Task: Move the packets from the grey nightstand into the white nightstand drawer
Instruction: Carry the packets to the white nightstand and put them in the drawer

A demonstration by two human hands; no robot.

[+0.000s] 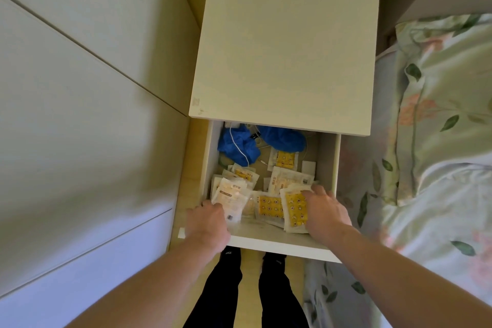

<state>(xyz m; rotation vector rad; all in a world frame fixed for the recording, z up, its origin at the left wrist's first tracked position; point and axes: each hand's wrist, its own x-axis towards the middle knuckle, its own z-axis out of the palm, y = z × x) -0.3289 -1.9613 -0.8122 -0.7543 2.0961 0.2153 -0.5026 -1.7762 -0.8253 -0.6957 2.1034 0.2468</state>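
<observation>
- Bedroom corner, seen from above: a white nightstand point(285, 42) stands between pale wardrobe panels point(80, 114) and a floral-covered bed point(439, 141), its drawer point(279, 243) pulled open.
- Right hand point(326, 212) reaches inside the drawer near the front right corner; its grip pinches the edge of a yellow-printed packet point(295, 210).
- Left hand point(209, 221) is at the front left corner, fingers curled against a white packet point(230, 196); whether it actually holds it I cannot tell.
- More packets point(283, 160) lie scattered across the drawer floor between and behind the hands.
- Blue crumpled material point(239, 145) and a thin white cable point(237, 145) sit at the back edge.

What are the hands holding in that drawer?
Left hand and right hand each rest on packets; whether they grip them cannot be told.
</observation>
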